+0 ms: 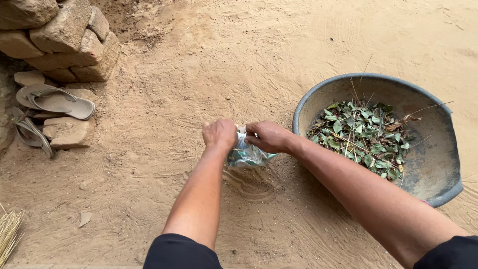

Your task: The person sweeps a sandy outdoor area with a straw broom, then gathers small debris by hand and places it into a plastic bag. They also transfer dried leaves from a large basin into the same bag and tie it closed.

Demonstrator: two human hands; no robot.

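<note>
Starting at the far left edge, bottom corner, there's a bit of a straw broom point(8, 233) poking in, and above it in the upper left a rough stack of stone blocks point(64, 37) with a pair of worn flip-flops point(50, 102) lying on the loose stones just below. All of it sits on dry sandy ground point(239, 55). Moving to the middle of the frame, the left hand point(219, 134) and the right hand point(268, 136) are right next to each other, both closed tight on the top of a small clear plastic bag point(246, 155) that hangs between them just above the sand, with something greenish inside. Can't really tell what's in it. Over at the right, just beside the right forearm, is a big grey basin point(433, 164) tilted on the ground, holding a pile of green leaves and dry twigs point(361, 137).
</note>
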